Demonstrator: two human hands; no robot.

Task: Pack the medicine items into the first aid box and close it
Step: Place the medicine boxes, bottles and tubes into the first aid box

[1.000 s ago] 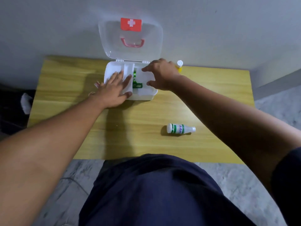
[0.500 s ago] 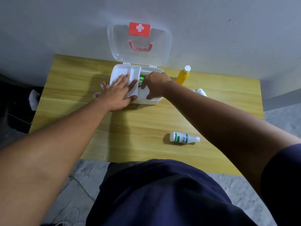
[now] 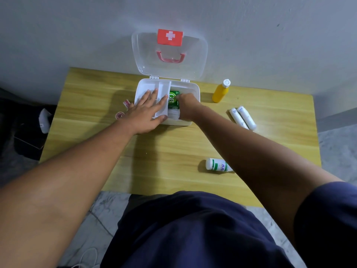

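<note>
While the first aid box point(image 3: 196, 89) stands open, a green pack point(image 3: 173, 99) lies inside. The left hand point(image 3: 146, 113) presses the white tray point(image 3: 164, 88), fingers spread. The right hand point(image 3: 188, 108) reaches the pack with its fingers curled under; I cannot tell if they pinch it.

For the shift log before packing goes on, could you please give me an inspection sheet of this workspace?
Surface: yellow wooden table, against a grey wall.
Job's things: first aid box open, lid leaning back; green packet inside; yellow bottle upright, two white tubes and white bottle lying on the table.
Clutter: two small red-and-white items left of the box.
Grippers: left hand flat on the white tray; right hand in the box, fingers curled at the packet, grip unclear.
Cables: white cable on the floor.
Surroundings: marbled floor; dark objects at left.
</note>
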